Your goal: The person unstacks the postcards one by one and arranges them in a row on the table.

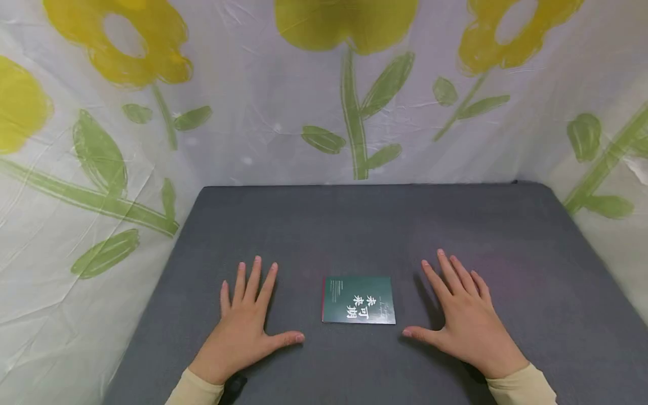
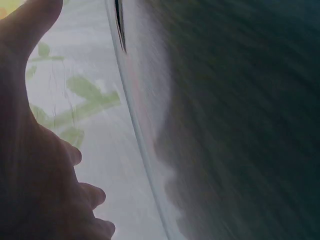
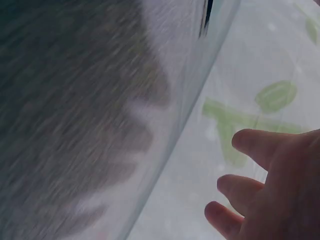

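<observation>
White cloth (image 1: 263, 140) painted with yellow flowers and green leaves is hanging behind and beside a dark grey table (image 1: 354, 225). Both hands are lying flat on the table, palms down, fingers straight and spread, gripping nothing. A small dark green booklet (image 1: 359, 300) with white Chinese lettering is lying flat between them, just beyond the two thumb tips and touching neither hand. The left hand (image 1: 245, 326) is resting to the booklet's left, the right hand (image 1: 466, 320) to its right. Cream sleeve cuffs (image 1: 521, 385) are covering the wrists. Both wrist views are showing blurred table and cloth beside fingers (image 3: 250, 145).
</observation>
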The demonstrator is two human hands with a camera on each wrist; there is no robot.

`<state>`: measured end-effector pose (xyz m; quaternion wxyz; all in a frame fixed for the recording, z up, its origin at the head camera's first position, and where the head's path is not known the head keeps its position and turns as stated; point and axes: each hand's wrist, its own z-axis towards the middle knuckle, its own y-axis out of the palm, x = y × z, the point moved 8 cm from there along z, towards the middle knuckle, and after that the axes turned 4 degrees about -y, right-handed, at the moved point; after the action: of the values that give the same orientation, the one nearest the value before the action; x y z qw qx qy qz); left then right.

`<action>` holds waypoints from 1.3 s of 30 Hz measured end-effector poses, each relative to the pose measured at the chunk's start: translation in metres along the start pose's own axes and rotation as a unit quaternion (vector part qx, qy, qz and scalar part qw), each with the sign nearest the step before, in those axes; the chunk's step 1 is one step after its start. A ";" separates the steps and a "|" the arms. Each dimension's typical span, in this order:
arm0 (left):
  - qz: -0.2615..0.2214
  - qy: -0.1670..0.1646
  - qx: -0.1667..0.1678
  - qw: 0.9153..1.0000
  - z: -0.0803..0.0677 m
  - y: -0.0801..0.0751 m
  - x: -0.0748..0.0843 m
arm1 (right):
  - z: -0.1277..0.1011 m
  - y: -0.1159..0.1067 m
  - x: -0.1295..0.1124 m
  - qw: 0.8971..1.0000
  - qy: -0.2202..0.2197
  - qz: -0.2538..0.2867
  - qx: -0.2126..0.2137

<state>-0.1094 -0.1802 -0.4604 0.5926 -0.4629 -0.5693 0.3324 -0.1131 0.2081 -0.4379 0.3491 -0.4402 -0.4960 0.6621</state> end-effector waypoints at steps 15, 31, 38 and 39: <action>0.028 0.128 -0.049 0.990 0.040 0.014 0.073 | 0.049 0.015 -0.057 0.995 -0.096 -0.007 -0.020; 0.031 0.159 -0.133 0.978 0.066 0.036 0.116 | 0.072 0.042 -0.075 0.989 -0.095 0.017 -0.112; 0.056 0.179 -0.135 0.973 0.069 0.037 0.122 | 0.074 0.039 -0.081 0.986 -0.116 0.030 -0.119; 0.059 0.184 -0.134 0.972 0.070 0.037 0.122 | 0.073 0.038 -0.081 0.985 -0.118 0.033 -0.121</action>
<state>-0.1574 -0.0426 -0.4557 0.5989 -0.6242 -0.4616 0.1963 -0.1524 0.0996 -0.4469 0.2104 -0.4143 -0.5957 0.6552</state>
